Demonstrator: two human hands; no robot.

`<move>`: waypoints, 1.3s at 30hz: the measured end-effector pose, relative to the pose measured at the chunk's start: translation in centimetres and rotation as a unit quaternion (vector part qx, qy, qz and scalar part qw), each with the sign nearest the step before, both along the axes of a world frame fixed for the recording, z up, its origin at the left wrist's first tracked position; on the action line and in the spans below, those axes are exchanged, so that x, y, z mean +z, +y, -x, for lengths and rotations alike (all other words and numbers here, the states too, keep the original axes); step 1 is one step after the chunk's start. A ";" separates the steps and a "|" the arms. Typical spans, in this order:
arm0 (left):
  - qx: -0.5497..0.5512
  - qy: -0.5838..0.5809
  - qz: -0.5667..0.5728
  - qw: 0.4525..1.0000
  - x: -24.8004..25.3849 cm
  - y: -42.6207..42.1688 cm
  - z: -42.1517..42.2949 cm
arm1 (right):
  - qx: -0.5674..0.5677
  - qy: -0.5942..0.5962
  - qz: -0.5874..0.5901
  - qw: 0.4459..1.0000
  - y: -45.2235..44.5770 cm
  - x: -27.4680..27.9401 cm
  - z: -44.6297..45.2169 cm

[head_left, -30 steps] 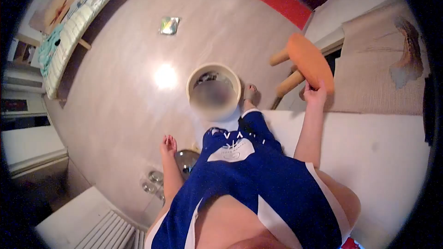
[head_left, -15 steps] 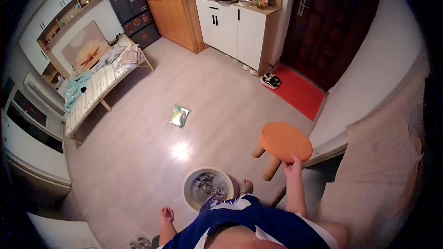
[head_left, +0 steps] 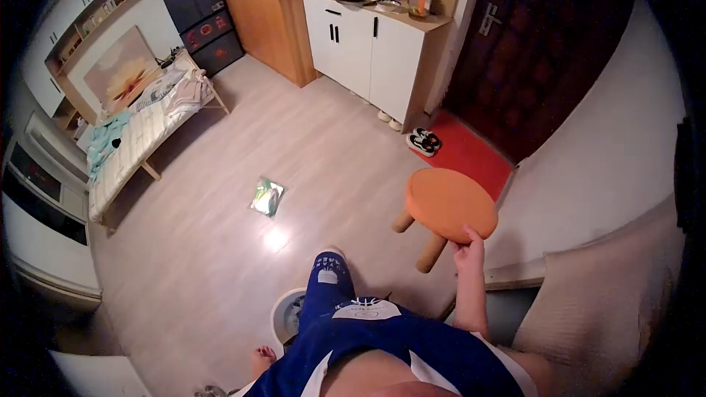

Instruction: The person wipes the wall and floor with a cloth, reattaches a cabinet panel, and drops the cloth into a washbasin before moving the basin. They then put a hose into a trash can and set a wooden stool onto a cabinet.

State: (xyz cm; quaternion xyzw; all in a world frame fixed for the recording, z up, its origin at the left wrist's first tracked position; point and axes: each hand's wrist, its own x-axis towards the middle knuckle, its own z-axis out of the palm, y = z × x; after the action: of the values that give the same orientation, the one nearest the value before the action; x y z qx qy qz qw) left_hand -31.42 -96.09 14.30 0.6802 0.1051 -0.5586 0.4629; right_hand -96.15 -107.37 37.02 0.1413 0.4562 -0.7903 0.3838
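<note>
My right hand grips the near edge of an orange round-topped stool, the thumb on the rim. The stool hangs tilted at my right, and two of its stubby brown legs show. Low on the left, my left hand hangs loosely, fingers a little curled and apart, with nothing in it. A pale basin stands on the floor near that hand. My blue-clad leg covers much of the basin, and its contents are mostly hidden.
A shiny packet lies on the floor ahead. Shoes sit by the red mat at the dark door. A white cabinet is at the back, a bed at left. A wall edge and draped cloth are close on my right.
My leg has come forward past the basin, covering more of it. The view has shifted. The stool stays in my right hand, and my left hand appears lower in the view.
</note>
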 end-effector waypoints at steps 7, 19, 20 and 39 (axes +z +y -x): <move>-0.071 -0.027 0.017 0.997 -5.1 -17.8 0.4 | -0.008 0.064 0.018 0.998 -10.6 -2.2 3.2; -0.177 0.150 0.245 0.941 12.3 -77.0 17.8 | -0.160 0.055 -0.048 0.984 -32.7 1.4 5.7; -0.181 0.148 0.243 0.941 12.5 -78.3 18.4 | -0.164 0.052 -0.049 0.984 -34.6 2.2 5.7; -0.091 -0.113 0.068 0.987 -2.9 -80.1 6.6 | 0.105 0.097 0.096 0.985 -86.0 9.4 10.1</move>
State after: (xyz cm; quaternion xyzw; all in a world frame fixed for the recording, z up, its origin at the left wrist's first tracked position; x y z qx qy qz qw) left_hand -38.02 -176.20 11.41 0.7127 -0.0480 -0.5236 0.4644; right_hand -106.27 -193.32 46.43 -0.0224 0.4254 -0.7960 0.4300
